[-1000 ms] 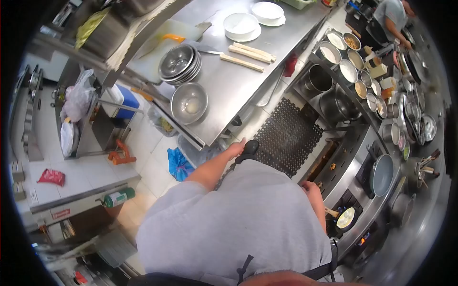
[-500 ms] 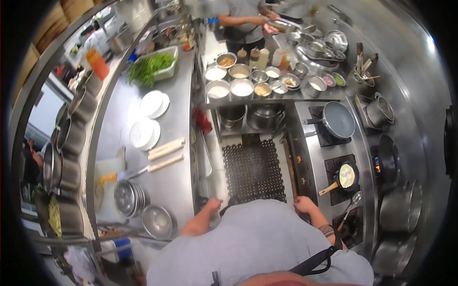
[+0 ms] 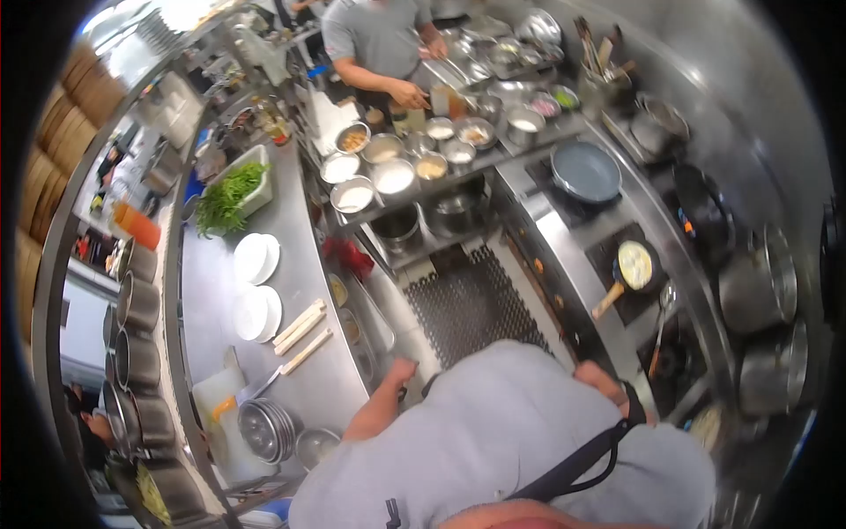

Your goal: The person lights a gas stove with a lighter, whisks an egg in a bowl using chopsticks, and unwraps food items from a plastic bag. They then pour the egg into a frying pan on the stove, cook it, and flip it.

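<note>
My left hand [image 3: 404, 370] hangs low at my side, by the steel counter [image 3: 300, 220], its fingers curled with nothing visible in them. At my other side, my right hand [image 3: 599, 381] is close to the front of the stove [image 3: 573, 238]; its fingers are blurred and partly hidden. Nearest to it on the stove is a small frying pan [image 3: 653, 280] with a wooden handle, holding a pale yellow, egg-like food [image 3: 634, 263]. A ladle [image 3: 661, 326] lies beside that pan. Farther back sits a large grey-blue frying pan [image 3: 586, 172]. Neither hand touches the pans.
Left counter: white plates [image 3: 257, 313], wooden rods [image 3: 302, 326], stacked metal bowls [image 3: 264, 429], a tub of greens [image 3: 231, 198]. Ahead, several ingredient bowls [image 3: 393, 176] stand before a co-worker [image 3: 374, 44]. A black mat [image 3: 467, 309] covers the floor. A burner flame [image 3: 689, 226] shows at right.
My view has turned, so the kitchen appears tilted and shifted. Both hands stay low at my sides. The co-worker's hand now reaches toward the bottles behind the bowls.
</note>
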